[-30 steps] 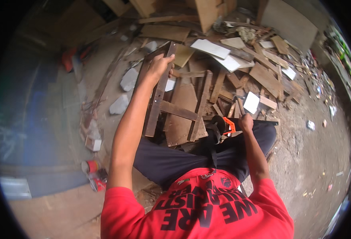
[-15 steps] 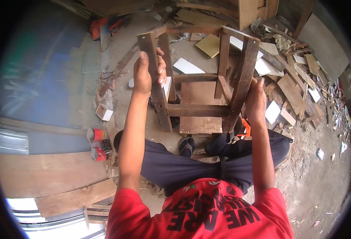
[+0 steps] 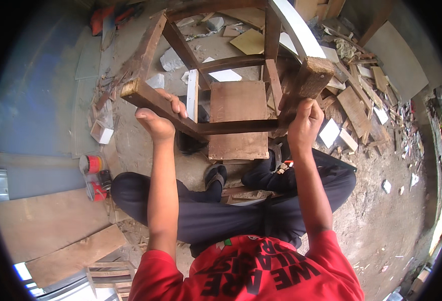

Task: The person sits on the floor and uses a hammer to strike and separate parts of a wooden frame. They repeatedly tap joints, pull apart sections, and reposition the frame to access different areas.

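In front of me is a dark brown wooden stool frame (image 3: 238, 127) with square legs and crossbars. My left hand (image 3: 156, 124) is closed round its near left leg, thumb on the near side and fingertips showing over the far side. My right hand (image 3: 305, 128) grips the near right leg; the leg hides part of its fingers. The frame is tilted, with the two near leg ends raised toward me. One top edge on the right is white (image 3: 301, 30). A white strip (image 3: 193, 95) shows along the inner left side.
A flat brown board (image 3: 238, 145) lies beneath the frame, before my crossed legs. Wood offcuts (image 3: 354, 113) and white pieces litter the floor at right. Red-labelled cans (image 3: 93, 164) stand at left beside plywood sheets (image 3: 50, 220). An orange-red object (image 3: 102, 21) lies far left.
The stool frame has tipped, its near leg ends swinging up toward me and looming larger. My hands have moved with it, the left one lower and further left.
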Tool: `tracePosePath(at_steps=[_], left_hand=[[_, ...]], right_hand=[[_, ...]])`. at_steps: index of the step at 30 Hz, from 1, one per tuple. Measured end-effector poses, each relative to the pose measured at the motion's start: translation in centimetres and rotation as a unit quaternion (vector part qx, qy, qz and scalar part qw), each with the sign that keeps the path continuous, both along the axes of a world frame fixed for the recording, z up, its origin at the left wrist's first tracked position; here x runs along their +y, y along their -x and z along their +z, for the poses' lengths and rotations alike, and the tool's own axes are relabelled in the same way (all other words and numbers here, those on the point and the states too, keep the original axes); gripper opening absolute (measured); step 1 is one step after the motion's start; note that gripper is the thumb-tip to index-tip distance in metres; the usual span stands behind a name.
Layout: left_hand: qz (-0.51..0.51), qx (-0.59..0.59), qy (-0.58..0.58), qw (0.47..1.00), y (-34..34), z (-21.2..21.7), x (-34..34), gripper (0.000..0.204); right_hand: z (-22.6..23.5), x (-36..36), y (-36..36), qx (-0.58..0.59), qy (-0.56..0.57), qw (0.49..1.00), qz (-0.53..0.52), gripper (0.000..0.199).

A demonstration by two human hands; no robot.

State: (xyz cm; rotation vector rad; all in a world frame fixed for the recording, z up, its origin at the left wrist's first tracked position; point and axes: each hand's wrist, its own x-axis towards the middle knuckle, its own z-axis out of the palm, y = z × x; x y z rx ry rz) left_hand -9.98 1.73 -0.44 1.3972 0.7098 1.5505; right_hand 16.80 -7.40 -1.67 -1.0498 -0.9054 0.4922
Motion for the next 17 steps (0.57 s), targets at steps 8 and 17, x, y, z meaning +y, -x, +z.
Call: tracePosePath(at_steps=[8,17], left_hand=[[-0.001,-0.034,-0.006,0.999,1.5,-4.1,-0.1,0.093],[0.007,0.054,-0.014,0.998,3.4,-11.8,0.9,0.098]], right_hand=[[-3.2,-1.1,2.5,-0.055,0.012,0.995,-0.080,0.071],[-13.4,-0.8,3.4,-0.066,-0.029,0.997,-0.026,0.062]])
